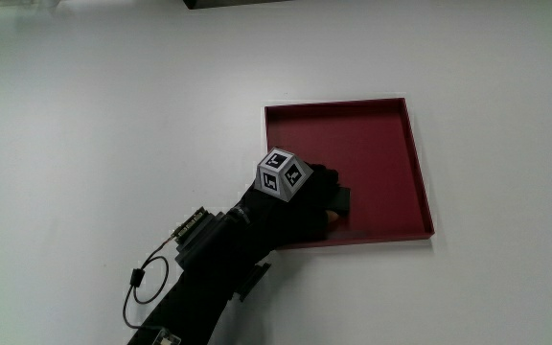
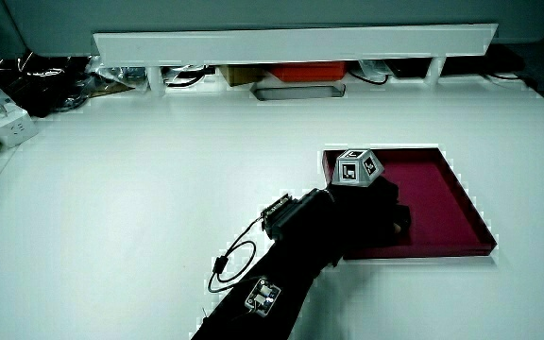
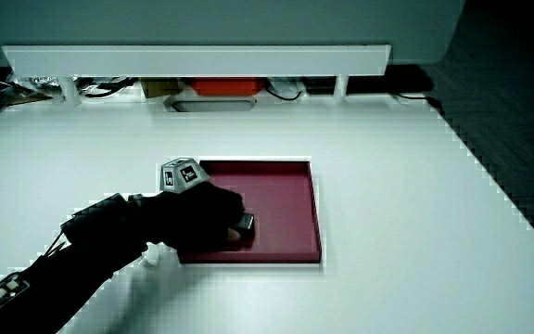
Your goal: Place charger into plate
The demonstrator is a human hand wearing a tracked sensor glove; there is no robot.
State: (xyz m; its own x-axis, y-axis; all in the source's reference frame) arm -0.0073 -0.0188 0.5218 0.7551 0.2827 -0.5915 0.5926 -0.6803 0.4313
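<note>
The plate is a square dark red tray [image 1: 381, 144] with a low rim, seen also in both side views [image 2: 442, 198] [image 3: 286, 199]. The gloved hand [image 1: 312, 203] lies over the tray's corner nearest the person, with the patterned cube [image 1: 283, 173] on its back. Its fingers are curled around a small dark charger [image 1: 341, 200], which sits low over the tray floor just inside the near rim. In a side view the charger [image 3: 246, 223] shows at the fingertips. Whether it rests on the tray floor I cannot tell. The forearm [image 1: 209, 278] reaches in from the person's edge of the table.
A low white partition [image 2: 291, 42] [image 3: 193, 57] runs along the table's edge farthest from the person, with a red box [image 2: 310, 71] and cables under it. A white block [image 2: 3, 123] sits near one end of it. A black cable loop [image 1: 147, 283] hangs from the forearm.
</note>
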